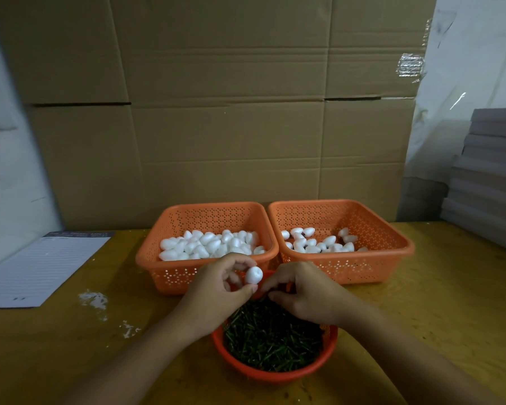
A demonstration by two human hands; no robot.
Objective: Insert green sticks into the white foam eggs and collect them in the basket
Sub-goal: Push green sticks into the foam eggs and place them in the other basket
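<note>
The left hand (222, 283) is holding one white foam egg (254, 275) between curled fingers and thumb, just above the far edge of the round bowl (275, 372). The egg is sitting at the fingertips, clear of the table (70, 346).

The right hand (301, 290) is hovering over the far part of the bowl with fingers curled and thumb and forefinger drawn close together, pointing toward the egg. Whether they are pinching a stick cannot be told; nothing green is showing plainly between them.

The bowl, orange-red, is standing nearest the person and is carrying a heap of green sticks (272, 337).

Two orange perforated baskets are standing side by side behind the bowl, touching or nearly so. The left basket (170, 229) is holding a thick pile of eggs (211, 244). The right basket (392, 238) is holding fewer, loosely scattered eggs (319, 242); sticks on them cannot be made out.

A lined pad (38, 270) is lying at the table's left. White crumbs (94, 299) are lying between the pad and the bowl. Cardboard (216, 112) is standing behind the baskets. Grey slabs (488, 176) are stacked at the right.
</note>
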